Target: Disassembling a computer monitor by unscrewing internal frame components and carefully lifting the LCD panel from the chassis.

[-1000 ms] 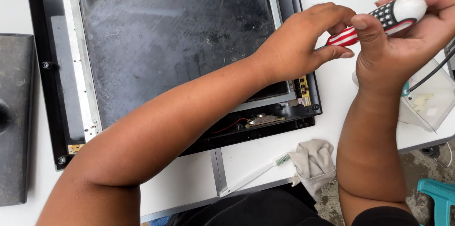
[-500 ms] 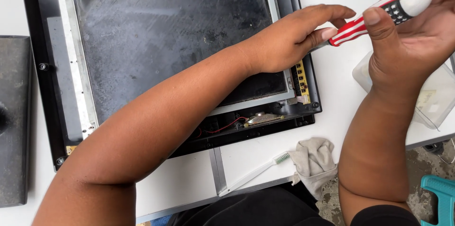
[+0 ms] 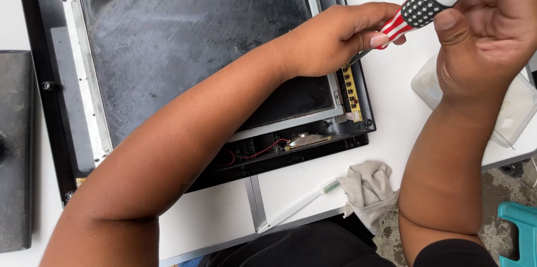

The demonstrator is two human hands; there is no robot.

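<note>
White desk (image 3: 391, 110) carries an opened flat monitor panel (image 3: 184, 60) in its black frame. Over the frame's right edge, the right hand (image 3: 486, 26) is closed around the white cap of a red, white and blue screwdriver (image 3: 425, 5). The left hand (image 3: 335, 37) pinches its lower handle, pointing the shaft at a small circuit strip (image 3: 351, 85). Near the desk's front edge lie a white toothbrush (image 3: 299, 205) and a grey cloth (image 3: 366, 186). A clear plastic tub (image 3: 517, 110) sits at the right edge.

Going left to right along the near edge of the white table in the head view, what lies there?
Dark grey slab → metal strip → white toothbrush → crumpled grey cloth → clear plastic container.
</note>
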